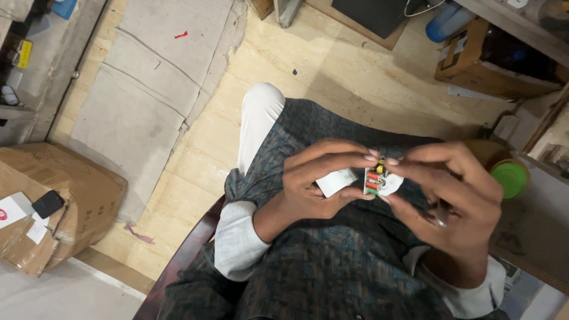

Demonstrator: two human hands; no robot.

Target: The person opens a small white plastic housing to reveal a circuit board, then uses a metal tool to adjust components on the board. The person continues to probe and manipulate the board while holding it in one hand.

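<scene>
Over my lap, my left hand (pixel 323 175) grips a small white plastic casing (pixel 336 181). A little green circuit board (pixel 374 176) with red and yellow parts stands at the casing's open end. My right hand (pixel 450 189) pinches the board from the right, its fingertips meeting the left hand's fingertips above it. A white rounded cover piece (pixel 391 185) shows just behind the board, under my right fingers. How the board sits in the casing is hidden by my fingers.
I sit on a dark wooden chair (pixel 178 261) over a pale plywood floor (pixel 284 65). A crumpled cardboard box (pixel 65 201) with a black phone (pixel 47 203) lies left. A green-lidded jar (pixel 510 178) stands at right, an open carton (pixel 492 59) behind it.
</scene>
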